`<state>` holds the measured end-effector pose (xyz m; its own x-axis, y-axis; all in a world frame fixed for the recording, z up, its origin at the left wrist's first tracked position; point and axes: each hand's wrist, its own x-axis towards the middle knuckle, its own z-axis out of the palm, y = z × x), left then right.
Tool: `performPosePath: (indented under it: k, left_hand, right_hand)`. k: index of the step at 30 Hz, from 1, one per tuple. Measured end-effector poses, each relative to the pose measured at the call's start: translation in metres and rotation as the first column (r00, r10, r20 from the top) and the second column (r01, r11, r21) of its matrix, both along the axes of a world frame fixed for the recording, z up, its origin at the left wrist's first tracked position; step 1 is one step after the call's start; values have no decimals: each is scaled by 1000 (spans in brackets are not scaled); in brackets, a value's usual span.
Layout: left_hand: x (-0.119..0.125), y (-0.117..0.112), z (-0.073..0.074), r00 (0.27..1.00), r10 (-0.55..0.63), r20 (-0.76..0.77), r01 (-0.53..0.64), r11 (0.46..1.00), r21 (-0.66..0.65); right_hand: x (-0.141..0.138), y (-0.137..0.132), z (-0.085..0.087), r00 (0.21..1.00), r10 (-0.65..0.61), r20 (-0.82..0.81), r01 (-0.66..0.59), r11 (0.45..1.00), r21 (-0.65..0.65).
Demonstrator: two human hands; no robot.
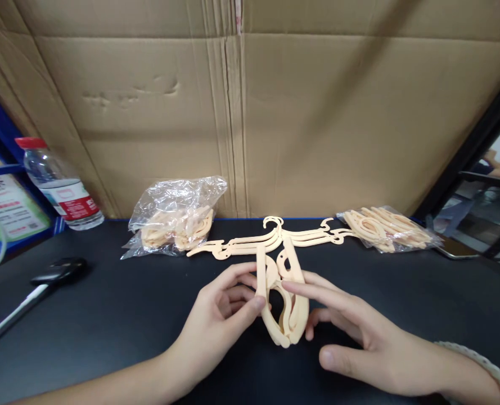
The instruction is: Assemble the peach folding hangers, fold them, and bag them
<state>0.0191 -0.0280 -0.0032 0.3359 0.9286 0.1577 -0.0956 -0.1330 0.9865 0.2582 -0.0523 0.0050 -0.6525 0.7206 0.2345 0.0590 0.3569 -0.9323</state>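
A cream folding clothes hanger (298, 315), its arms folded together, is tilted up in front of me above the dark tabletop. My left hand (228, 312) grips its left arm between thumb and fingers. On the other side my right hand (359, 332) has its thumb apart, and the index finger reaches across the hanger's middle, touching it or very close. Just behind lie unfolded cream hangers (253, 242), spread out sideways with a hook pointing up. The held hanger hides part of them.
Clear plastic bags of folded hangers lie at the back left (176, 225) and back right (388, 228). A water bottle (70, 194) with a red cap stands far left, near a black corded device (59, 271). A cardboard wall (359, 112) closes off the back.
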Motion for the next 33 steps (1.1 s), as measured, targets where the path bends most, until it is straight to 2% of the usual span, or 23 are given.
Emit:
performPosePath:
  k: [5,10,16,23,27,33]
  left_hand:
    - [1,0,-1,1000,14,-24,-15,999,-31]
    - [0,-2,-2,995,25,-97,-21,999,47]
    - [0,-2,-1,994,26,-105,-26,1000,5]
    - [0,2,-3,998,48,-50,-52,995,-84]
    - [0,0,-1,996,22,-84,-26,998,-50]
    - [-1,-2,-3,993,-25,-115,24,1000,-9]
  right_hand:
    - [2,1,8,990,-69,126,49,987,156]
    - [2,-2,12,980,-71,188,40,986,162]
    - [4,1,9,986,-103,130,79,980,182]
    - [7,1,8,986,-107,128,85,982,167]
    - [8,0,7,983,-82,162,61,989,134]
    - [5,1,13,996,-26,90,24,999,22]
